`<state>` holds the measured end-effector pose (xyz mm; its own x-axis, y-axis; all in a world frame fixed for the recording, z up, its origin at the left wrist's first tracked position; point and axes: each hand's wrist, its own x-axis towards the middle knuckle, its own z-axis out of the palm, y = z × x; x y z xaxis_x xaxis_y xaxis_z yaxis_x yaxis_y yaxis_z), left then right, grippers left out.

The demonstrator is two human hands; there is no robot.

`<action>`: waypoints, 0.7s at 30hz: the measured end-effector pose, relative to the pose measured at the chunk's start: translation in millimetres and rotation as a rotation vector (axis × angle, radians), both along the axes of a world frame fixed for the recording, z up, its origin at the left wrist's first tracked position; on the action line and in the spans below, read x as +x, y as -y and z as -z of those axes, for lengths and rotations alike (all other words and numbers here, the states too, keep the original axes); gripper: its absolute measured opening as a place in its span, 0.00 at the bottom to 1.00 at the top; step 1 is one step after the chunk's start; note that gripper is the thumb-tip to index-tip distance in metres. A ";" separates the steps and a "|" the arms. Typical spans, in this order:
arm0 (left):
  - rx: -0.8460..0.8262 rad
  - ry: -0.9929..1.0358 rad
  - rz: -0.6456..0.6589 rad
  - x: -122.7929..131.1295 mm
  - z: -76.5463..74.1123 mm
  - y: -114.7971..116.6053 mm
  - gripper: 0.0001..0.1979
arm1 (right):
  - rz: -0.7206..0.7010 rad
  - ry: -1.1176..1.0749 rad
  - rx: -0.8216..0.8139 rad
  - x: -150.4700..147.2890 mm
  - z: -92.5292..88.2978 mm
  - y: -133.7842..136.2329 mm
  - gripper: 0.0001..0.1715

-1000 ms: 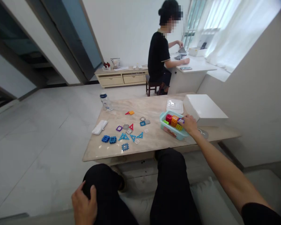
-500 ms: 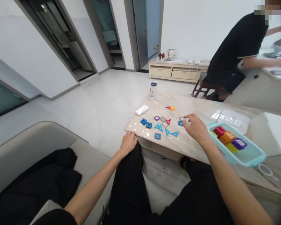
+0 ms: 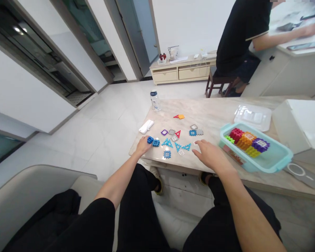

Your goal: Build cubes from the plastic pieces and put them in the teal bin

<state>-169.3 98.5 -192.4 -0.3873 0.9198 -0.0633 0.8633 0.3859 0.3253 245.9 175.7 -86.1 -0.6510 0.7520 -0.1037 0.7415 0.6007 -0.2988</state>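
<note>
My left hand (image 3: 144,145) is at the near left of the table, its fingers closed round the left one of two thick blue toothed blocks (image 3: 150,140). The other blue block (image 3: 156,142) sits right beside it. My right hand (image 3: 208,154) hovers low over the table, thumb and fingers apart, with its fingertips at a small white square frame (image 3: 195,143). Between the hands lie light-blue triangles (image 3: 186,146), a blue square piece (image 3: 167,154), a red triangle (image 3: 177,133) and a purple square (image 3: 164,132). Farther back, a blue square (image 3: 193,133) lies against a grey piece (image 3: 200,132).
A light-teal bin (image 3: 275,166) with coloured blocks stands at the right, by a clear lid (image 3: 253,117) and a white box (image 3: 301,126). A bottle (image 3: 155,101) and a white case (image 3: 146,126) are at the left. A person (image 3: 241,38) sits beyond.
My left hand has gone from my knee to the blue blocks. My right hand has let go of the grey piece and drawn back toward me. The view has shifted.
</note>
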 end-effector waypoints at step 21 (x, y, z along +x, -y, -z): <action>-0.056 -0.163 -0.201 -15.8 12.5 -37.0 0.15 | -0.036 0.039 -0.346 0.4 -39.9 -1.3 0.28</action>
